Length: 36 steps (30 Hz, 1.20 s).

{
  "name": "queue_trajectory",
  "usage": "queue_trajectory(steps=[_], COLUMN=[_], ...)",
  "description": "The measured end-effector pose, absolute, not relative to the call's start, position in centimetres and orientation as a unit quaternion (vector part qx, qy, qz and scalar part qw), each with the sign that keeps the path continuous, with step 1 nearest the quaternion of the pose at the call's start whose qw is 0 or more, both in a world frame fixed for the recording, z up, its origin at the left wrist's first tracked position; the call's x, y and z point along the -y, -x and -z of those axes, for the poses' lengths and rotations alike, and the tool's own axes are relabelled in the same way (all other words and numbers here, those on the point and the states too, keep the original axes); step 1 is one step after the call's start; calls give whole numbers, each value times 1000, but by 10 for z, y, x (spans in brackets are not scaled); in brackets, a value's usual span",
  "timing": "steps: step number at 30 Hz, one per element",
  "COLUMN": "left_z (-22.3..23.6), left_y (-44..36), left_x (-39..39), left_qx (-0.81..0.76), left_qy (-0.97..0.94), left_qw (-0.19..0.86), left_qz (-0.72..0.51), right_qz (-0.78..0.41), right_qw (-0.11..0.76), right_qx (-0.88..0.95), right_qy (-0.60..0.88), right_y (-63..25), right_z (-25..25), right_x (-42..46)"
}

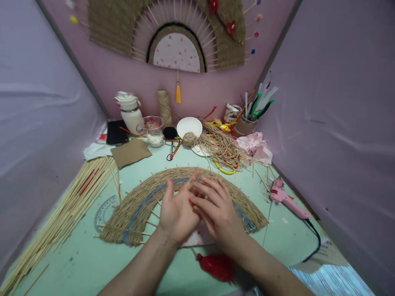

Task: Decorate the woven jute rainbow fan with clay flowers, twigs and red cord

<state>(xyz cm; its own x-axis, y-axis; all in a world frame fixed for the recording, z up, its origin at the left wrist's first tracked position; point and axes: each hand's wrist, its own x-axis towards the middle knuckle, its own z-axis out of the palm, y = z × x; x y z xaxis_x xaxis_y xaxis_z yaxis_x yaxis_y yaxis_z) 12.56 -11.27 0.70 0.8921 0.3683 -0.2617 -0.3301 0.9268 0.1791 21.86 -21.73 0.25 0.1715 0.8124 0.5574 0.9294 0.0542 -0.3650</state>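
Note:
My left hand (180, 211) is palm up over the woven twine fan (129, 213), its thumb stretched out to the side. My right hand (217, 209) reaches across it with curved fingers, the fingertips meeting at the left palm and fingers. Tiny red spots show at the fingertips between the hands; what they are I cannot make out. The fan is a half-round of tan twine with a blue band, woven on thin sticks. Its pale centre is mostly hidden under my hands. A red bundle (217, 267) lies below, partly behind my right forearm.
Thin sticks (68, 197) lie at left beside a clear protractor (106, 213). Behind are a white bottle (131, 113), a plastic cup (153, 131) and loose twine (220, 144). A pink glue gun (288, 199) with a black cord lies right. A finished fan (230, 45) hangs on the back wall.

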Motion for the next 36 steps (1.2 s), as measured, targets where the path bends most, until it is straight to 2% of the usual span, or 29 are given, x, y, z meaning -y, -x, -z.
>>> queue_trajectory(steps=[6,10,15,22,30,36], left_z=[-9,-9,-1,13,7,-2], left_y=[-126,-127,-128,-122,-119,-117], left_x=[116,118,131,145,142,139], left_qx=[-130,-114,-103,89,81,65], left_qy=[-47,-20,-94,-277,-289,-310], left_qw=[972,975,984,954,949,944], left_qz=[-190,-187,-109,74,91,97], right_qz=[60,58,83,-14,-29,-27], right_qw=[393,423,447,350,274,252], right_qx=[638,626,576,655,711,723], right_qy=[659,652,679,670,647,642], right_y=[-221,-243,-303,-339,-324,-325], right_z=[-5,-27,-54,2,33,42], right_x=[209,213,188,127,105,103])
